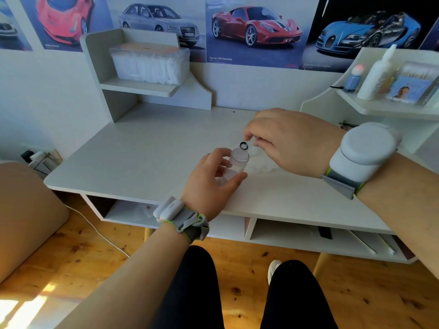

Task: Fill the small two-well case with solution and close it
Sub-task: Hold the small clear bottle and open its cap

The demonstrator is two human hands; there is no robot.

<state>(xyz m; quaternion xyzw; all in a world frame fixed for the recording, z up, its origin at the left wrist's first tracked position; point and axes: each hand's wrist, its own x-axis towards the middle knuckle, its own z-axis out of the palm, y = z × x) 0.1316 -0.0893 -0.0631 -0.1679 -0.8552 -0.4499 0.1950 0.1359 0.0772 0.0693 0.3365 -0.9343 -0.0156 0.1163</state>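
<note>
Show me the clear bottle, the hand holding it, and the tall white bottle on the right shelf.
clear bottle point(240, 156): head view, on its shoulder under the open neck.
left hand point(209, 179): head view, on the back of the hand.
tall white bottle point(377, 77): head view, on its body's middle.

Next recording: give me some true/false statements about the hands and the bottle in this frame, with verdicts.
1. The left hand holds the clear bottle in its grip. True.
2. The clear bottle lies flat on the desk. False: it is held roughly upright, mouth up.
3. The right hand rests on the right shelf. False: it is over the desk, fingertips beside the bottle's mouth.
4. A white bottle stands on the right shelf. True.
</note>
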